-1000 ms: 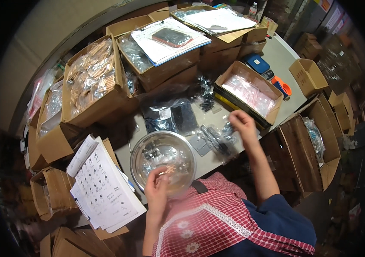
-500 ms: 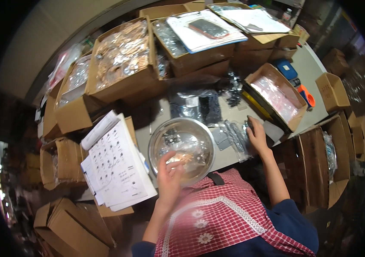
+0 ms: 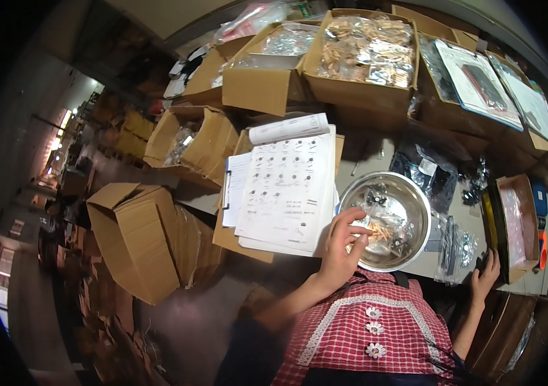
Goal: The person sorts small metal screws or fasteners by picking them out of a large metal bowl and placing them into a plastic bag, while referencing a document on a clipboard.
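My left hand (image 3: 343, 243) reaches over the near left rim of a round metal bowl (image 3: 424, 222). Its fingers are bent but apart, and I see nothing held between them. Close to the fingertips, inside the bowl, lie clear plastic bags with small wooden dowels (image 3: 382, 231) and dark fittings (image 3: 397, 245). On the right, my right hand (image 3: 486, 278) has its fingers drawn together at a small black part (image 3: 482, 260), partly hidden by them. Clear bags of long metal pieces (image 3: 449, 252) lie between this hand and the bowl.
A clipboard with printed sheets (image 3: 280, 193) lies left of the bowl. Behind stand cartons of bagged dowels (image 3: 364, 48) and hardware (image 3: 290, 40). A box of pinkish bags (image 3: 517, 222) is at the right. Black bagged parts (image 3: 429, 168) lie beyond the bowl. An open carton (image 3: 135, 248) stands lower left.
The view has swung left, shifting the scene rightward and showing more floor. My left hand stays at the bowl with its fingers more bent; my right hand stays near the bagged metal pieces.
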A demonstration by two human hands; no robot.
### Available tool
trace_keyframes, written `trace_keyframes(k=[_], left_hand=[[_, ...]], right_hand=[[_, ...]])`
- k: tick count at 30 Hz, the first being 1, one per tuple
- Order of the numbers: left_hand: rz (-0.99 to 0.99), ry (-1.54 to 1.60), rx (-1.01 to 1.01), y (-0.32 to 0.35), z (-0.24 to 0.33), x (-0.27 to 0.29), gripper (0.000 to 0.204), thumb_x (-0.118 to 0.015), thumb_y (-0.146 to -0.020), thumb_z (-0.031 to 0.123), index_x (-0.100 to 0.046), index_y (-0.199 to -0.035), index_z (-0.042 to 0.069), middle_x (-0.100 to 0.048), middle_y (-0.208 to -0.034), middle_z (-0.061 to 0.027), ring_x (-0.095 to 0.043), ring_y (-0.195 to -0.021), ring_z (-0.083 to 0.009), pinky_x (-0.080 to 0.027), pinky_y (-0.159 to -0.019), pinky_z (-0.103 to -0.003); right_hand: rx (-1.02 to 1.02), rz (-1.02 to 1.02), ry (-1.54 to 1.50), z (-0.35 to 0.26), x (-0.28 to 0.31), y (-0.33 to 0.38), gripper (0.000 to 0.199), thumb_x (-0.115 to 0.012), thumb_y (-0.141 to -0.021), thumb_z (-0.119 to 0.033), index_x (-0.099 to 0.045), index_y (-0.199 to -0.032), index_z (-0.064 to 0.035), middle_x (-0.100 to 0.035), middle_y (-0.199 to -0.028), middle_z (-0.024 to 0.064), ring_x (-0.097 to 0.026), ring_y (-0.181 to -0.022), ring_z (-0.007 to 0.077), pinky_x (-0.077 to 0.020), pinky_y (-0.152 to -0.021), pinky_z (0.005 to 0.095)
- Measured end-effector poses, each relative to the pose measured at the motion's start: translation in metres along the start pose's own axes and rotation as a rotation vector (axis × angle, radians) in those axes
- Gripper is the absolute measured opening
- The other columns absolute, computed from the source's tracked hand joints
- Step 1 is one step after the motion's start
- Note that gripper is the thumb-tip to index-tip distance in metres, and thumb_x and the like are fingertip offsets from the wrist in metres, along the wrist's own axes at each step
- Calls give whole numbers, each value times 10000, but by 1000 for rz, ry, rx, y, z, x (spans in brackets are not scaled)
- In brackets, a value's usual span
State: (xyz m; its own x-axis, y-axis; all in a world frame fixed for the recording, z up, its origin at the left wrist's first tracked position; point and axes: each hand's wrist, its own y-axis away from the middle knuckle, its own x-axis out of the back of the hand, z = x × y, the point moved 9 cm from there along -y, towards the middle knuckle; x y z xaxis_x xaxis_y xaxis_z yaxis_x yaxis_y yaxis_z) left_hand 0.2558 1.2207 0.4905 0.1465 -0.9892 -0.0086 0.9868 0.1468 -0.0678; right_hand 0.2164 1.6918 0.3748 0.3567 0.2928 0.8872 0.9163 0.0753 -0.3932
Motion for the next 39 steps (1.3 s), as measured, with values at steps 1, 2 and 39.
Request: trace_keyframes(k=[1, 2, 39], left_hand=[[7, -2, -8, 1, 2, 2, 461, -520, -935, -29, -368, -1370, -38, -397, -1394, -163, -604, -1079, -219, -534, -841, -288], [25, -8, -22, 2, 2, 7, 444, -520, -934, -32, -382, -1355, -39, -397, -1394, -164, -605, -1075, -222, -535, -840, -289], [632, -308, -220, 86, 52, 125, 200, -522, -942, -47, -598, -1125, -19, -611, -1123, -114, -665, -915, -173, -534, -795, -278]], right_hand=[[32, -9, 13, 1, 0, -1, 714, -539, -701, -42, -447, -1409, -39, -434, -1440, 182, -404, -1309, 387, -283, -1112, 464], [20, -15, 27, 6, -3, -3, 716, -540, -698, -33, -447, -1408, -41, -440, -1433, 184, -407, -1304, 387, -288, -1108, 464], [-83, -154, -520, -27, -72, -79, 366, -465, -918, -84, -566, -1253, 24, -550, -1304, 171, -528, -1188, 307, -391, -1037, 375]])
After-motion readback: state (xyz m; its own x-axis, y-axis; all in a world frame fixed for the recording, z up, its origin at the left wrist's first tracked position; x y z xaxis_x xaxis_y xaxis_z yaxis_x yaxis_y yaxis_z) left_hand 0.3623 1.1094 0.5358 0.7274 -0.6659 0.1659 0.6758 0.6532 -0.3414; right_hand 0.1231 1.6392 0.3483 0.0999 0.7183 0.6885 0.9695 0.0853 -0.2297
